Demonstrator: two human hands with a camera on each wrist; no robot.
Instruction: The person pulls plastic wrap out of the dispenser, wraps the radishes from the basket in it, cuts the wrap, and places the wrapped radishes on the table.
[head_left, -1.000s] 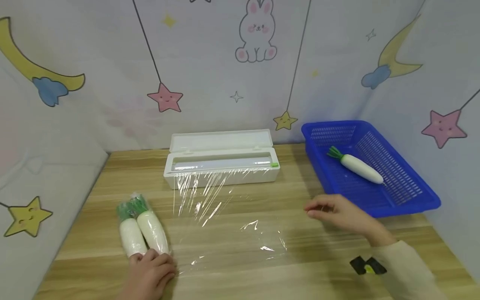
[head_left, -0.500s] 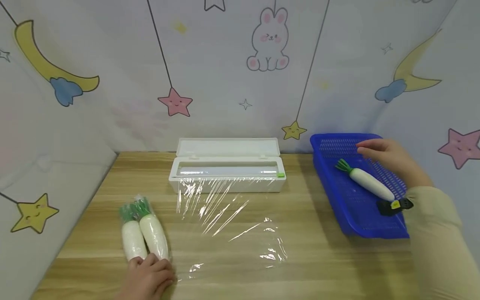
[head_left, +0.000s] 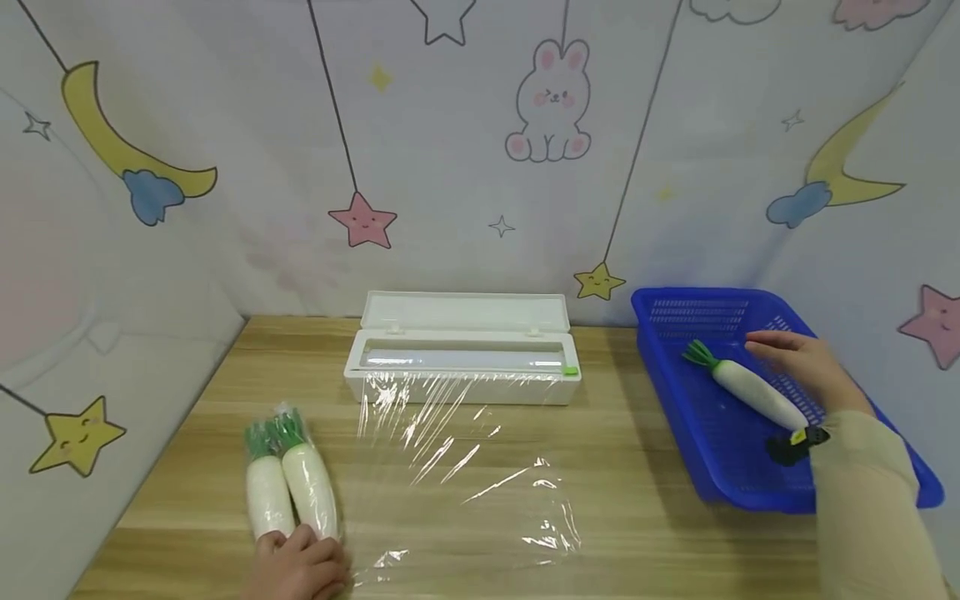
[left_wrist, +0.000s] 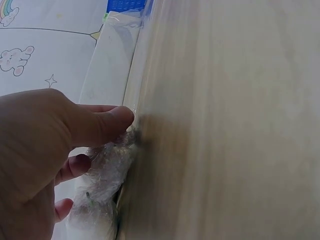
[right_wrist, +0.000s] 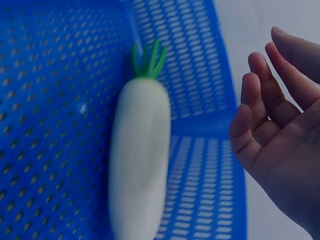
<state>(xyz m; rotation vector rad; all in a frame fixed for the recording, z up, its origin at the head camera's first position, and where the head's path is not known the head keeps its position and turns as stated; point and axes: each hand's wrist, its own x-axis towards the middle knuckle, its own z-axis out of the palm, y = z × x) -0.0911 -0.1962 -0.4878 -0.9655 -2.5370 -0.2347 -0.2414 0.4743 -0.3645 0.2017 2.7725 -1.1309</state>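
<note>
At the lower left, my left hand lies by the root ends of two white radishes wrapped in clear plastic. In the left wrist view its thumb and forefinger pinch the edge of the plastic wrap. That wrap stretches over the table from a white dispenser box, whose lid stands up. Over the blue basket, my right hand hovers with relaxed fingers, holding nothing. One unwrapped white radish with green stalks lies inside, just left of and below that hand.
A wooden table carries everything. Patterned cloth walls close off the back and both sides. The basket's raised rim stands at the right, near the right wall. A green slider sits on the box's front edge.
My right hand has moved from the table's right side to above the basket. My left hand stays by the wrapped radishes. The head view has tilted up a little.
</note>
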